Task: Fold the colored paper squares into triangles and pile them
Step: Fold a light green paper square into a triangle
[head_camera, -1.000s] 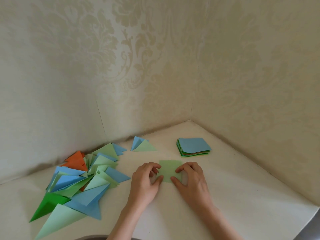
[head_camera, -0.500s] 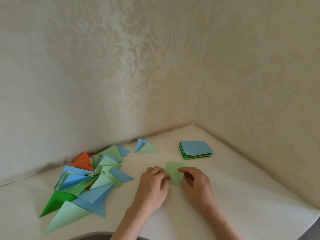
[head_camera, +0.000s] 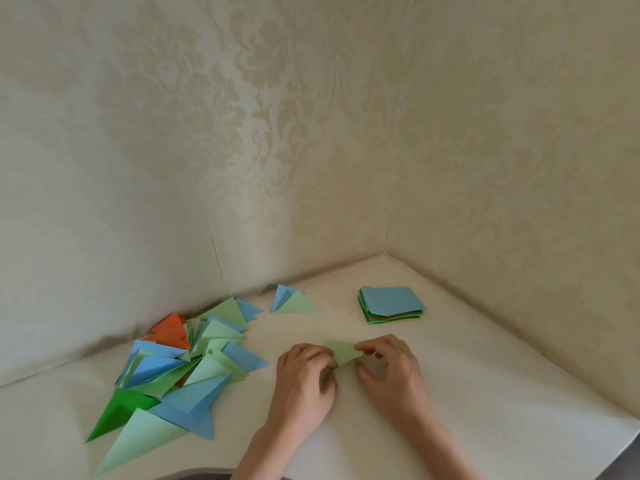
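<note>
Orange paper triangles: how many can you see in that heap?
2: one orange folded paper triangle sits at the heap's far edge by the wall; an orange sliver peeks out mid-heap. Others may be buried.

Bare table [head_camera: 467,393] right of the hands is open. Left blocked by folded triangle pile [head_camera: 180,368]; stack of squares [head_camera: 393,304] and two loose triangles [head_camera: 292,301] sit ahead; walls [head_camera: 519,168] close behind.

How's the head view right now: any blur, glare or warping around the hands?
Head view: soft, even light, no glare; faint shadows under the left hand and right hand; light green paper slightly soft; wide-angle bending at the table edges.
</note>
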The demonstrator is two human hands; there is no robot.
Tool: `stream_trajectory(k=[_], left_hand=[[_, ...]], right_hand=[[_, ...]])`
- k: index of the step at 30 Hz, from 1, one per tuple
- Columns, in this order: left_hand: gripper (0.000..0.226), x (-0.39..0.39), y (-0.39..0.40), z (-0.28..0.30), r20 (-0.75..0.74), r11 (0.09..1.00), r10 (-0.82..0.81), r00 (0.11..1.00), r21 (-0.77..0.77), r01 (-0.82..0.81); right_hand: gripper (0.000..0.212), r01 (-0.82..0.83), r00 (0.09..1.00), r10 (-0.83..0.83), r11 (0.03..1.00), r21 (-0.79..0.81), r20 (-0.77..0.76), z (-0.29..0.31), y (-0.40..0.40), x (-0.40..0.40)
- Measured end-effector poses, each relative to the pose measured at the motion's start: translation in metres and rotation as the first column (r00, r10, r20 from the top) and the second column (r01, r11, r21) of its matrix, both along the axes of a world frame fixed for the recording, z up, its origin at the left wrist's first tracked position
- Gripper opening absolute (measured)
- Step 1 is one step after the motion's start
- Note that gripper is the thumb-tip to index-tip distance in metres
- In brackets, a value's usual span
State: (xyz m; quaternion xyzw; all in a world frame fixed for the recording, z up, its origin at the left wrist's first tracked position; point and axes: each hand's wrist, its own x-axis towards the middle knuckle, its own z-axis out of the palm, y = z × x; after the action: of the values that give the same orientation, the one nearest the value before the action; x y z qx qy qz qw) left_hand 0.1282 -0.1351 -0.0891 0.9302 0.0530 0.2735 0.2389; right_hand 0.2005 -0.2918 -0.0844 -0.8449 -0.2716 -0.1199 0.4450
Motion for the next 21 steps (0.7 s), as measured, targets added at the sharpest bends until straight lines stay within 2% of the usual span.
stream_trajectory(k=[4, 8, 13, 19, 21], left_hand=[[0.021, -0.003, 0.017, -0.002, -0.010, 0.995, 0.037, 0.999, -0.097, -0.037], [0.020, 0.000, 0.023, -0.002, -0.001, 0.991, 0.096, 0.995, -0.091, -0.096], [0.014, 0.007, 0.014, -0.004, 0.034, 0.989, 0.117, 0.993, -0.090, -0.114], [0.030, 0.016, 0.001, -0.005, 0.054, 0.971, 0.172, 0.984, -0.180, -0.160], [0.032, 0.017, 0.001, -0.005, 0.046, 0.966, 0.175, 0.983, -0.200, -0.163]], right_hand=[[0.012, 0.053, 0.995, -0.046, 0.995, -0.087, 0.083, -0.009, 0.004, 0.006], [0.010, 0.094, 0.992, -0.079, 0.982, -0.163, 0.097, -0.009, 0.007, 0.006], [0.021, 0.113, 0.994, -0.113, 0.977, -0.181, 0.014, -0.006, 0.009, 0.006], [0.038, 0.172, 0.983, -0.184, 0.943, -0.287, -0.017, -0.002, 0.017, 0.005], [0.046, 0.176, 0.978, -0.205, 0.907, -0.383, -0.036, 0.003, 0.020, 0.006]])
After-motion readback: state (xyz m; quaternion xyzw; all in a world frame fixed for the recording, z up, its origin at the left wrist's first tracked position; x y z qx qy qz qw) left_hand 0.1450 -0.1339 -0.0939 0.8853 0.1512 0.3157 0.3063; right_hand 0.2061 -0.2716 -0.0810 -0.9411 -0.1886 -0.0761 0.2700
